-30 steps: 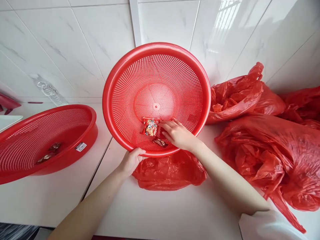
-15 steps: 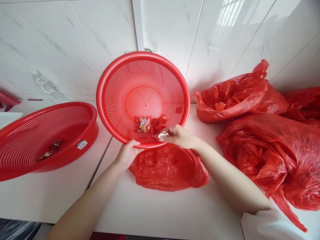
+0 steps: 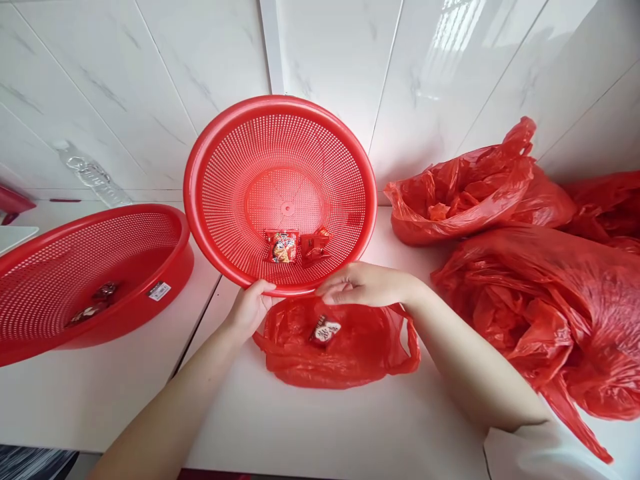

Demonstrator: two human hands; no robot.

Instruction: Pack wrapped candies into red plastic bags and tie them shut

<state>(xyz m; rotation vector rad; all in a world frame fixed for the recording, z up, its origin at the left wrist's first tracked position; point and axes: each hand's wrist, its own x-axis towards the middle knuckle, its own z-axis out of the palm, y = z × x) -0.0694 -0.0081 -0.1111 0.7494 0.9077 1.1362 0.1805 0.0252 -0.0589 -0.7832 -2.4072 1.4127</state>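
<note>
Red, perforated, round plastic basket (image 3: 280,103): left hand (image 3: 253,308) clamped on its rim, best held steady; right hand (image 3: 360,283), grip apart, should release low over the crinkled red plastic bag (image 3: 325,370), where a small brown-and-white packet (image 3: 327,330) shows.

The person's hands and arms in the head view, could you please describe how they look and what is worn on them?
Both the left hand and right hand are ungloved, with no ring, watch or bracelet visible. A loose, plain white sleeve shows near the right elbow; no left sleeve is in view.
</note>
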